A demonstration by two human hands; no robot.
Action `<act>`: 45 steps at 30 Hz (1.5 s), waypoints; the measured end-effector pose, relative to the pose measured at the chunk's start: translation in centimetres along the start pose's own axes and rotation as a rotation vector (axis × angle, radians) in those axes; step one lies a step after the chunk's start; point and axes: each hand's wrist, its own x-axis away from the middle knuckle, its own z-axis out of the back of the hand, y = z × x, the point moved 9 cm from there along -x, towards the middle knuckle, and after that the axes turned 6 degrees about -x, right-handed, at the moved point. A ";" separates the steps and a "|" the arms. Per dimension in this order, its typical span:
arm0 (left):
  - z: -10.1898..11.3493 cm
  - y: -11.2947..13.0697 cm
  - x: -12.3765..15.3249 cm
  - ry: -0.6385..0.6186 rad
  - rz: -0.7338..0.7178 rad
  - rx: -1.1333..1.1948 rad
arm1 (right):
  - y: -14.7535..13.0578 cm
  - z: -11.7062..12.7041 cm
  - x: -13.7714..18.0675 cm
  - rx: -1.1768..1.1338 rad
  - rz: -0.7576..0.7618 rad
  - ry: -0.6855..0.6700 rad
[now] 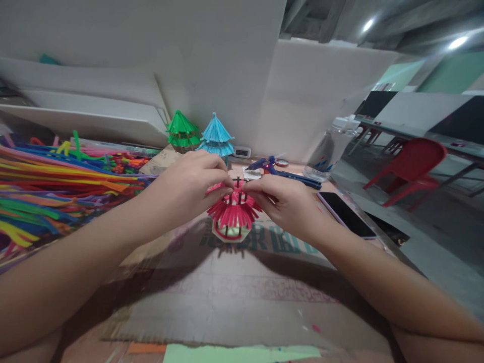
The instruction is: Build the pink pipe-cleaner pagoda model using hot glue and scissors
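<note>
A small pagoda model [233, 214] of red-pink pipe cleaners stands on the cardboard in front of me. It has a flared roof tier, dark posts and a pale many-sided base. My left hand [192, 176] is at its upper left, thumb and fingers pinched together at the top. My right hand [283, 194] pinches at the upper right of the same top part. Both sets of fingertips touch the model near its dark upper posts. Whether a separate small piece is between them is too fine to make out.
Behind stand a green pagoda [182, 132] and a blue pagoda [216, 136]. Bundles of pipe cleaners [68, 186] lie at left. A glue gun [262, 164], water bottle [328, 151] and phone [348, 214] lie at right. Cardboard [227, 302] covers the table; a red chair [410, 169] stands beyond.
</note>
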 end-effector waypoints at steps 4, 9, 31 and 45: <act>0.0 -0.1 0.0 -0.017 0.015 -0.002 | -0.5 0.0 0.1 0.098 0.053 -0.008; -0.1 -0.1 0.0 -0.023 0.015 0.004 | -0.4 0.0 0.1 0.080 0.034 -0.015; -2.4 0.0 0.2 -0.006 0.128 0.206 | 0.6 -0.5 0.0 -0.191 -0.094 -0.005; -3.4 -0.5 0.3 -0.042 0.230 0.404 | 0.5 0.1 0.0 -0.166 -0.135 -0.010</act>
